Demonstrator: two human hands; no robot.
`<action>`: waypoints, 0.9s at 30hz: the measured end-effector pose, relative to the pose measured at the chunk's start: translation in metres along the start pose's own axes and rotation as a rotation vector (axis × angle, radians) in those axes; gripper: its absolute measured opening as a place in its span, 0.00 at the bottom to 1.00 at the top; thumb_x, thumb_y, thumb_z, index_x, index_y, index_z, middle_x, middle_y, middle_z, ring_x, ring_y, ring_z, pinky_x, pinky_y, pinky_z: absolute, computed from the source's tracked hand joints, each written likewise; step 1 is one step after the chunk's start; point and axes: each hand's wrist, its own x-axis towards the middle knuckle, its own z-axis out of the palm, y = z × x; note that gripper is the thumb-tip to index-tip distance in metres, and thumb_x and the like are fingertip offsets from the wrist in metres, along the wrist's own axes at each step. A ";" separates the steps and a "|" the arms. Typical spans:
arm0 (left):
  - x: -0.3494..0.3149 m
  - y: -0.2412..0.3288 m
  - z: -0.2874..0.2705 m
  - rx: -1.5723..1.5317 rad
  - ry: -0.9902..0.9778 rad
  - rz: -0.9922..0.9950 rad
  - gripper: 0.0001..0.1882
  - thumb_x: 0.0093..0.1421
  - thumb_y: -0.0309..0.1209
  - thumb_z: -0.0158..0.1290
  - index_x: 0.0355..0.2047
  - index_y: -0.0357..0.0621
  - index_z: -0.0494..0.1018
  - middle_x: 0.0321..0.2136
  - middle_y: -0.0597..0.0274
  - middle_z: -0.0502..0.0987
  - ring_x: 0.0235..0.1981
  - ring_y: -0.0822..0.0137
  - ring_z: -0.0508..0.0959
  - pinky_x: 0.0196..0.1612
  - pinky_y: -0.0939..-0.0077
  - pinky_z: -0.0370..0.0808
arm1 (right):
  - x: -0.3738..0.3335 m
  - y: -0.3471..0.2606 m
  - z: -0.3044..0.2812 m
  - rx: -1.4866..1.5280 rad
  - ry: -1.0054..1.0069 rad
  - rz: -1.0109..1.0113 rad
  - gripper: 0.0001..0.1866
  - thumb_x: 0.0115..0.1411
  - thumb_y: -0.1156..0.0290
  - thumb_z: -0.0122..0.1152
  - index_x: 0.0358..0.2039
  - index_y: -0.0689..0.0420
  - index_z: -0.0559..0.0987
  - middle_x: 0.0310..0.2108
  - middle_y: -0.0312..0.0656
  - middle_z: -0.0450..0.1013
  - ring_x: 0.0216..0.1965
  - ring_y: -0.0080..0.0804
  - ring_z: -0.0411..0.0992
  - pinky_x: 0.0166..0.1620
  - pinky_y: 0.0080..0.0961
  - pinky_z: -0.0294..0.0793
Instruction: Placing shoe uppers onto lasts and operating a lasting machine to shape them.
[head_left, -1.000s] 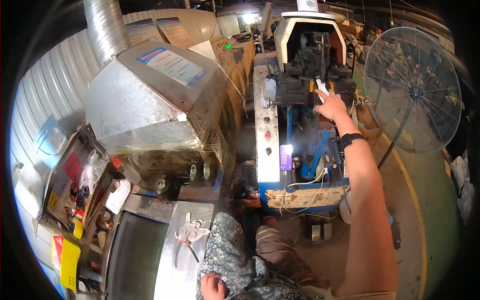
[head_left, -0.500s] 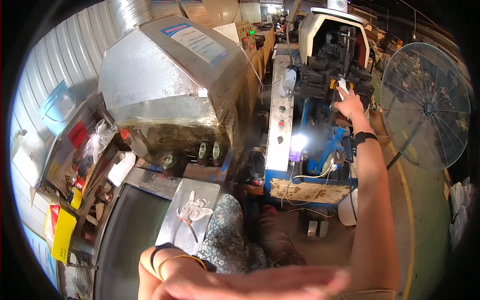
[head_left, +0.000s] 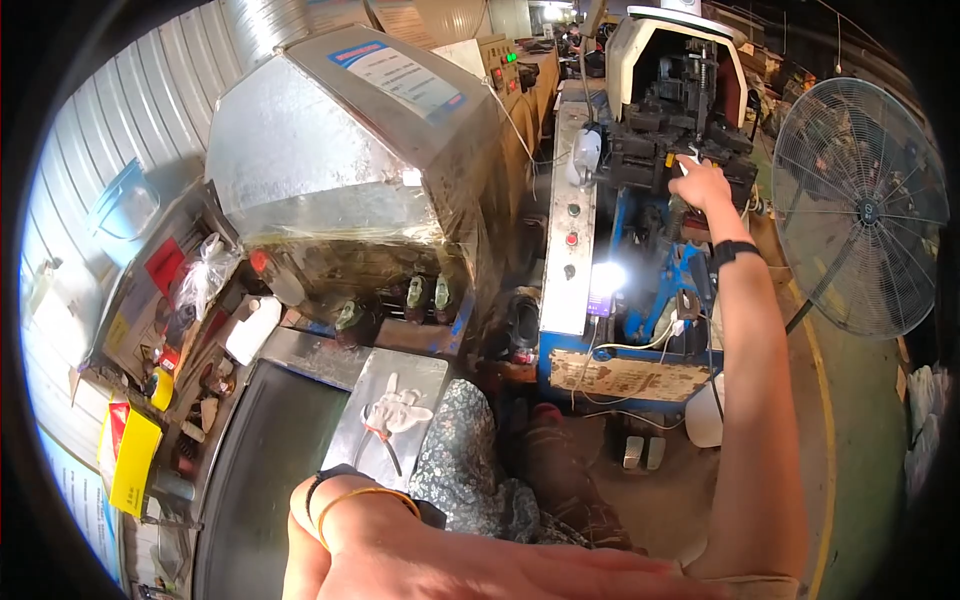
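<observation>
My right hand (head_left: pixel 702 187) reaches far forward to the black machine head (head_left: pixel 640 160), fingers closed around a small white piece (head_left: pixel 688 162) whose kind I cannot make out. Yellow bits show beside the fingertips. Close to the camera, my left hand (head_left: pixel 500 572) lies across the lower edge, fingers stretched rightward and partly cut off; nothing shows in it. Beyond its wrist, a whitish glove (head_left: pixel 396 408) and a tool with a red and dark handle (head_left: pixel 383 442) lie on a metal plate (head_left: pixel 365 385). A patterned cloth (head_left: pixel 455 440) covers my lap.
A metal hood (head_left: pixel 310 140) stands left over a conveyor belt (head_left: pixel 265 460). A button panel (head_left: pixel 568 230) and a bright lamp (head_left: pixel 606 277) flank the blue machine. Two pedals (head_left: pixel 643 453) sit on the floor. A large fan (head_left: pixel 865 210) stands right.
The white piece has sunk lower among the machine parts with my right hand, and less of it shows. My left hand has come nearer the camera and lower. The whole view has shifted slightly.
</observation>
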 end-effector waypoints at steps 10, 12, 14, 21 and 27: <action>0.010 0.035 -0.035 0.015 -0.177 -0.158 0.52 0.62 0.69 0.36 0.53 0.21 0.69 0.50 0.25 0.72 0.54 0.31 0.72 0.58 0.28 0.61 | 0.005 -0.007 -0.005 -0.047 0.000 0.028 0.42 0.48 0.53 0.61 0.67 0.31 0.63 0.67 0.48 0.57 0.65 0.51 0.58 0.64 0.42 0.63; 0.012 0.041 -0.035 0.000 -0.211 -0.336 0.51 0.62 0.68 0.38 0.52 0.21 0.70 0.49 0.26 0.73 0.54 0.31 0.72 0.58 0.27 0.60 | 0.005 -0.007 -0.005 -0.053 -0.008 0.027 0.42 0.48 0.53 0.61 0.67 0.31 0.62 0.67 0.48 0.57 0.65 0.50 0.58 0.64 0.42 0.63; 0.008 0.040 -0.034 -0.040 -0.084 -0.249 0.50 0.62 0.67 0.39 0.52 0.21 0.70 0.50 0.26 0.72 0.54 0.30 0.72 0.58 0.26 0.59 | 0.005 -0.008 -0.006 -0.055 -0.014 0.026 0.42 0.48 0.53 0.60 0.67 0.31 0.62 0.67 0.48 0.57 0.66 0.50 0.57 0.64 0.42 0.62; -0.013 0.030 -0.028 -0.053 -0.078 -0.106 0.47 0.61 0.66 0.43 0.53 0.26 0.71 0.57 0.18 0.61 0.59 0.25 0.64 0.56 0.27 0.62 | 0.000 -0.011 -0.008 -0.072 0.027 0.002 0.43 0.46 0.53 0.60 0.66 0.35 0.64 0.64 0.54 0.61 0.63 0.54 0.62 0.63 0.41 0.64; -0.018 0.035 -0.026 -0.150 -0.054 -0.186 0.45 0.60 0.64 0.47 0.55 0.30 0.70 0.61 0.21 0.56 0.62 0.25 0.59 0.56 0.27 0.63 | 0.004 -0.010 -0.009 -0.068 -0.056 0.032 0.42 0.51 0.52 0.60 0.68 0.32 0.60 0.69 0.49 0.53 0.68 0.51 0.54 0.65 0.44 0.61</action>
